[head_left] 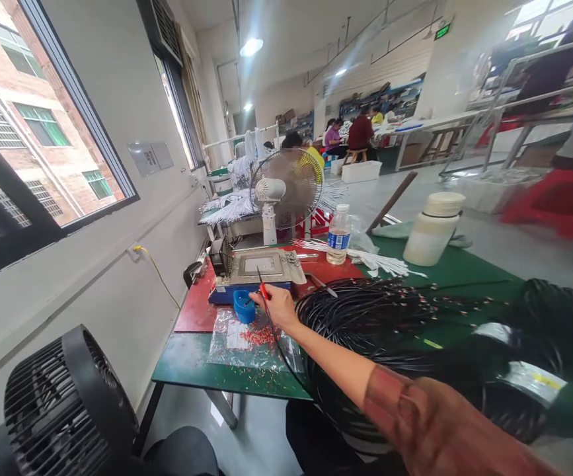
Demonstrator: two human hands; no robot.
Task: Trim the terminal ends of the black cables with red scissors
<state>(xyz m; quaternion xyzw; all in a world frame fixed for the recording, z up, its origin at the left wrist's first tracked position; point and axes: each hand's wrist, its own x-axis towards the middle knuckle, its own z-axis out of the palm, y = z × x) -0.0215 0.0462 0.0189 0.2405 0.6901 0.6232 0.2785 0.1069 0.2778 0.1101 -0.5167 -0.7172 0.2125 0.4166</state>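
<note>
While my right hand (280, 306) is stretched out over the green tabletop (187, 362), pinching the red end of a thin black wire (262, 289) just above the little blue cup (244, 306), I think the wire could slip or knock the cup over, because my pinch is so small. The wire tip is too tiny to see well. I cannot see my left hand at all.

A thin black wire with a red tip (262, 291) is pinched in the right hand (279, 307), which is stretched over the green bench (187, 360). A small blue cup (244, 306) is seen just beside the hand, above a clear plastic sheet (246, 344) strewn with red bits. Coiled black cables (380, 317) are piled to the right.
</note>
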